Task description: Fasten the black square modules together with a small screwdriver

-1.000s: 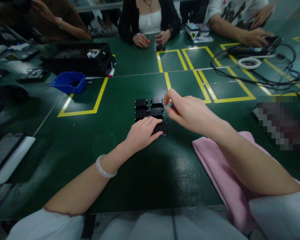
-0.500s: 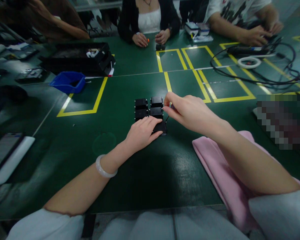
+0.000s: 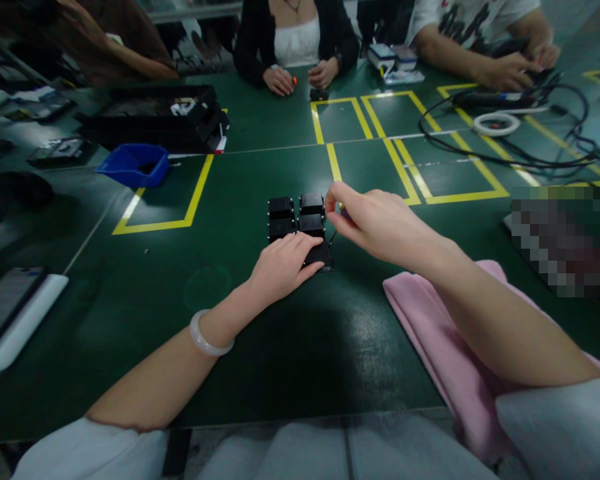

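Several small black blocks [image 3: 311, 223] with shiny pins on their sides stand in two columns on the green table. Across the nearest ones lies my left hand [image 3: 284, 265], its thumb and fingers around the near right block [image 3: 319, 255]. To the right of the blocks, my right hand [image 3: 367, 217] is closed in a pinch, fingertips beside the far right block. A thin dark piece [image 3: 333, 236] shows below those fingertips. What the pinch holds is mostly hidden.
A pink cloth [image 3: 425, 333] lies under my right forearm. Farther off are a blue bin [image 3: 135, 165], black trays [image 3: 150, 117], and coiled black cables [image 3: 505, 157]. A phone-like device [image 3: 13, 300] lies at the left. Three people sit across the table [image 3: 260, 173].
Both hands keep nearly the same pose at the blocks. The whole view has shifted very slightly.
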Motion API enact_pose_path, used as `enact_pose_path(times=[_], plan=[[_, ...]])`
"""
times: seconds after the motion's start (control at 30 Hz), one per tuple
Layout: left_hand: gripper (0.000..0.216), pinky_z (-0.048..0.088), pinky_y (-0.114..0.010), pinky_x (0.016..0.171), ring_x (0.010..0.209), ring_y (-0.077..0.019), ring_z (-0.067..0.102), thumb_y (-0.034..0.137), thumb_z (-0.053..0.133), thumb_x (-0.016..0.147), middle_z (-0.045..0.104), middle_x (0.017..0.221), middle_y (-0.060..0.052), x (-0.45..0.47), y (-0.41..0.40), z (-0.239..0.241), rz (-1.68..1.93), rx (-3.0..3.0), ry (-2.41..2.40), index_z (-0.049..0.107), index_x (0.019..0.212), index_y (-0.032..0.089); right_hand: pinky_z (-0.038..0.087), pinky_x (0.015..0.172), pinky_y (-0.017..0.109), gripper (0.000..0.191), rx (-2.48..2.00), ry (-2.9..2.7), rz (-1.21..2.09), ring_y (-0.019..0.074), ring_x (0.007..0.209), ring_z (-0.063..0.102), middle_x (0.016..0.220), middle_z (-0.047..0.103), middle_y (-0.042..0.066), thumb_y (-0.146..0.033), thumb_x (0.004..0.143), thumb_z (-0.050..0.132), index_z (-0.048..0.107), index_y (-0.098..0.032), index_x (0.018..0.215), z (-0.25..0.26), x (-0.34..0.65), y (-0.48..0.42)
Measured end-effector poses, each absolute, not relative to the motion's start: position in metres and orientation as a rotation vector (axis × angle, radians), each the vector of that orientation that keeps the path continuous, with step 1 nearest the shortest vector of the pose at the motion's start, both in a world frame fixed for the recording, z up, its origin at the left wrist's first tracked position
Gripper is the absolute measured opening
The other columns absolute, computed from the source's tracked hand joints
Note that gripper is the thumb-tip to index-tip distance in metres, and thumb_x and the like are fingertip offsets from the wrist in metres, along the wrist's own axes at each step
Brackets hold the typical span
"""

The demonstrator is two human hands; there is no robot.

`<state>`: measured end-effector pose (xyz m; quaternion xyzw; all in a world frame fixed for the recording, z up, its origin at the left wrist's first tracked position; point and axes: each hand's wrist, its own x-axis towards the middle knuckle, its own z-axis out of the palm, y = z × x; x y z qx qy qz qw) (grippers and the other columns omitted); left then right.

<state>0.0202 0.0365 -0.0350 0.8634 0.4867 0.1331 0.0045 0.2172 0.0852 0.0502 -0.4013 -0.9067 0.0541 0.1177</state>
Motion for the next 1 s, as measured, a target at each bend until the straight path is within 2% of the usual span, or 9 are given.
enact_pose_path(times=[0.13,0.3,0.4,0.5,0.67,0.9,1.0], plan=[[0.036,0.046,-0.034,0.082,0.100,-0.0237,0.060,0.038,0.053,0.094,0.064,0.113,-0.008,0.0197,0.0363,-0.0349,0.417,2.705,1.518,0.051,0.122,0.016,0.028,0.057,0.026,0.030,-1.151,-2.632,0.204,0.0144,0.063,0.052,0.082,0.065,0.004,-0.028,0.093,0.035,0.048,-0.018,0.118,0.0498,0.2178,0.0849],[0.035,0.044,-0.034,0.082,0.101,-0.0237,0.060,0.038,0.052,0.095,0.064,0.113,-0.008,0.0193,0.0364,-0.0355,0.427,2.706,1.500,0.052,0.122,0.016,0.025,0.056,0.027,0.028,-1.184,-2.635,0.144,0.0152,0.062,0.053,0.076,0.064,0.003,-0.035,0.095,0.034,0.052,-0.020,0.110,0.0497,0.2172,0.0855],[0.035,0.044,-0.034,0.082,0.102,-0.0238,0.060,0.038,0.052,0.095,0.064,0.113,-0.008,0.0194,0.0368,-0.0355,0.431,2.706,1.486,0.052,0.122,0.016,0.025,0.056,0.026,0.028,-1.195,-2.645,0.128,0.0152,0.062,0.053,0.076,0.064,0.002,-0.033,0.095,0.034,0.052,-0.020,0.111,0.0493,0.2167,0.0858],[0.036,0.043,-0.035,0.086,0.104,-0.0237,0.059,0.037,0.053,0.095,0.064,0.114,-0.008,0.0201,0.0363,-0.0339,0.439,2.709,1.479,0.052,0.123,0.016,0.026,0.056,0.026,0.028,-1.179,-2.631,0.161,0.0146,0.063,0.054,0.078,0.065,0.003,-0.030,0.094,0.034,0.050,-0.019,0.114,0.0486,0.2165,0.0858],[0.035,0.041,-0.037,0.092,0.108,-0.0241,0.056,0.035,0.054,0.094,0.061,0.118,-0.008,0.0220,0.0334,-0.0288,0.435,2.742,1.501,0.054,0.123,0.016,0.025,0.055,0.026,0.028,-1.201,-2.640,0.120,0.0150,0.061,0.053,0.075,0.065,0.002,-0.036,0.095,0.035,0.053,-0.020,0.108,0.0491,0.2158,0.0854],[0.034,0.041,-0.039,0.090,0.105,-0.0255,0.054,0.033,0.056,0.092,0.058,0.115,-0.010,0.0230,0.0317,-0.0260,0.418,2.820,1.555,0.057,0.121,0.016,0.025,0.056,0.026,0.027,-1.220,-2.648,0.129,0.0144,0.061,0.054,0.074,0.064,0.001,-0.030,0.094,0.034,0.053,-0.020,0.110,0.0513,0.2149,0.0840],[0.034,0.042,-0.039,0.089,0.103,-0.0255,0.054,0.034,0.055,0.092,0.058,0.112,-0.010,0.0231,0.0318,-0.0268,0.406,2.842,1.557,0.057,0.121,0.015,0.025,0.056,0.026,0.027,-1.218,-2.641,0.113,0.0149,0.062,0.055,0.074,0.064,0.002,-0.034,0.095,0.034,0.053,-0.020,0.108,0.0508,0.2144,0.0842]])
